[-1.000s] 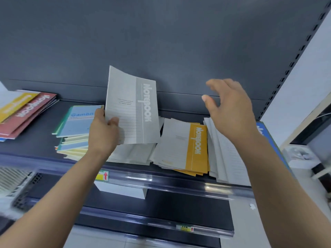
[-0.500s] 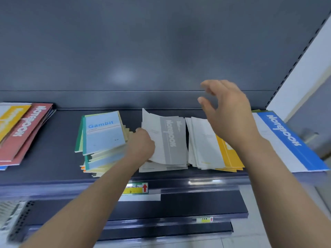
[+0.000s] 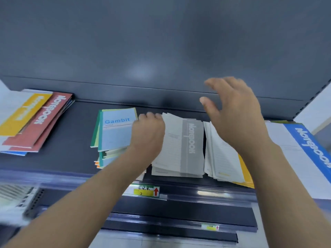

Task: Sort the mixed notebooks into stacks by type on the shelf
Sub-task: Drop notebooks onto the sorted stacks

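On the dark shelf point(image 3: 68, 158) lie several notebook stacks. My left hand point(image 3: 147, 133) grips the left edge of the grey notebook point(image 3: 180, 149), which lies on top of the grey stack in the middle. To its left sits a stack topped by a light blue Gambit notebook point(image 3: 116, 127). To its right a yellow-spined stack point(image 3: 223, 158) lies partly hidden under my right arm. My right hand point(image 3: 234, 115) hovers above that stack with fingers spread, holding nothing. A blue notebook point(image 3: 311, 149) lies at the far right.
A loose pile of yellow and red notebooks point(image 3: 35, 120) lies at the shelf's far left. A price label with a red arrow point(image 3: 146, 191) sits on the shelf's front rail. The grey back panel point(image 3: 161, 51) rises behind, and a lower shelf point(image 3: 179, 219) juts out below.
My left hand has brought the raised grey notebook down flat onto the grey stack. The right hand stays hovering over the yellow stack. The camera has shifted and dipped.
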A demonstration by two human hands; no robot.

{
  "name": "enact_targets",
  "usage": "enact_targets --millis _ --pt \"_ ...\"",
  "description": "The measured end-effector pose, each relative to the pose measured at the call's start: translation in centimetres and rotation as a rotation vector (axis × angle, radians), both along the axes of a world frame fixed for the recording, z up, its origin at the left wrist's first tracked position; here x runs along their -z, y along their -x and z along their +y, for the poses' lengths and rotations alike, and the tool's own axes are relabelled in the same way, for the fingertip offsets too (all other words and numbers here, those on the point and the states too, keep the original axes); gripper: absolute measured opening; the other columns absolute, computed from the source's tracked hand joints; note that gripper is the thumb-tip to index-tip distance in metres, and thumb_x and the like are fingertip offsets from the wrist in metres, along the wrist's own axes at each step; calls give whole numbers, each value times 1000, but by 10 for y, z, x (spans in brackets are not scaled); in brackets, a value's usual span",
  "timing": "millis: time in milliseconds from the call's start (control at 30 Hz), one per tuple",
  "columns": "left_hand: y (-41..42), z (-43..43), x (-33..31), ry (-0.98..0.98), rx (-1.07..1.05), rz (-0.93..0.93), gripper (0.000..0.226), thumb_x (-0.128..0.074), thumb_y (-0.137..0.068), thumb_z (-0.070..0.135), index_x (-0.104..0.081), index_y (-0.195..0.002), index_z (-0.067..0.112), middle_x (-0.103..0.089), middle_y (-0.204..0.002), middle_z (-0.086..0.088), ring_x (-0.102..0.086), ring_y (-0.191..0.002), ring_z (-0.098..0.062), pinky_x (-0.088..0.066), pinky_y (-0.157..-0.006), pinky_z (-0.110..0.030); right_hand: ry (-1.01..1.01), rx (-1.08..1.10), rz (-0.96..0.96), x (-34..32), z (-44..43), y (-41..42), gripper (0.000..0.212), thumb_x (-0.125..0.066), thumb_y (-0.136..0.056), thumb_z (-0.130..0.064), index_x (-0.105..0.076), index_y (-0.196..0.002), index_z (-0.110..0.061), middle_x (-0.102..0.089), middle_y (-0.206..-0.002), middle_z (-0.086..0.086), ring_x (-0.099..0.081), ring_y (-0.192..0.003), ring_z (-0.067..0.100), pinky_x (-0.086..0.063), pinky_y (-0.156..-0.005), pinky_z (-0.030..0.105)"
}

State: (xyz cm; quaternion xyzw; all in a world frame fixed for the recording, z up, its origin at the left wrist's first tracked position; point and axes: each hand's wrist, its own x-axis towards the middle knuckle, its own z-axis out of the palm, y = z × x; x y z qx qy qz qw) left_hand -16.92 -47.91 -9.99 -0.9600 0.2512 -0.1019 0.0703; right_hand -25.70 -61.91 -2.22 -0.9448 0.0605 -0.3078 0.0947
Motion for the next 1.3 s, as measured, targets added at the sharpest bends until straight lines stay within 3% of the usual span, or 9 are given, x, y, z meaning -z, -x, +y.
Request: enact_targets --millis 67,100,267,367,533,700,900,1100,1300 --pt "-6 20 -21 32 60 -178 49 -91 -42 23 -59 -76 10 -58 -70 -8 -58 -61 -27 -39 -50 -26 65 -79 7 -3 11 -14 28 -59 -86 -18 -60 -110 -5 -62 -106 15 -54 -96 38 -41 -80 45" --pt "-7 31 -30 69 79 -260 47 -90 -41 20 -59 -74 9 -57 -68 -9 -57 -59 -29 -39 -50 -27 89 -114 12 -5 16 -21 28 -59 -84 -19 -61 -109 -5 -62 -106 14 -54 -96 38 -41 -79 45" --pt "-3 84 -69 208 147 -492 20 -68 -78 17 -60 -88 1 -56 -81 -17 -55 -69 -36 -41 -58 -37 160 -279 68 -14 49 -48 31 -61 -86 -21 -59 -114 -9 -60 -113 9 -51 -106 33 -36 -86 41" --pt "0 116 -75 227 77 -518 21 -57 -79 20 -60 -89 2 -56 -82 -16 -54 -69 -35 -42 -60 -37 174 -365 102 -20 75 -60 33 -59 -89 -23 -57 -119 -11 -57 -120 5 -46 -114 28 -32 -92 37" --pt "-4 163 -69 253 5 -560 14 -58 -77 14 -60 -84 2 -54 -77 -15 -52 -65 -34 -42 -59 -38 189 -437 70 -25 123 -80 29 -59 -89 -21 -57 -116 -11 -57 -118 5 -46 -112 28 -31 -91 36" --pt "-25 218 -49 249 -27 -475 30 -43 -81 26 -62 -89 4 -57 -79 -12 -55 -69 -33 -44 -61 -36 225 -424 94 -18 179 -103 29 -59 -89 -20 -57 -116 -11 -57 -118 6 -47 -111 30 -32 -91 37" --pt "-87 326 -27 312 -142 -287 29 -76 -75 17 -62 -92 -1 -60 -84 -18 -59 -73 -38 -48 -63 -41 245 -391 156 -12 267 -137 32 -56 -91 -25 -54 -121 -14 -54 -123 4 -45 -114 27 -31 -94 36" --pt "-146 395 -11 278 -218 -100 42 -58 -90 34 -51 -119 5 -53 -114 -14 -51 -105 -34 -39 -84 -41 208 -304 181 -4 339 -170 26 -60 -88 -17 -60 -112 -8 -60 -113 10 -52 -106 33 -38 -88 44" --pt "-189 420 18 243 -328 188 62 -57 -85 52 -45 -120 2 -49 -120 -15 -48 -111 -31 -44 -89 -40 156 -199 266 9 368 -186 26 -55 -90 -20 -59 -114 -11 -58 -117 8 -49 -110 31 -36 -91 42"
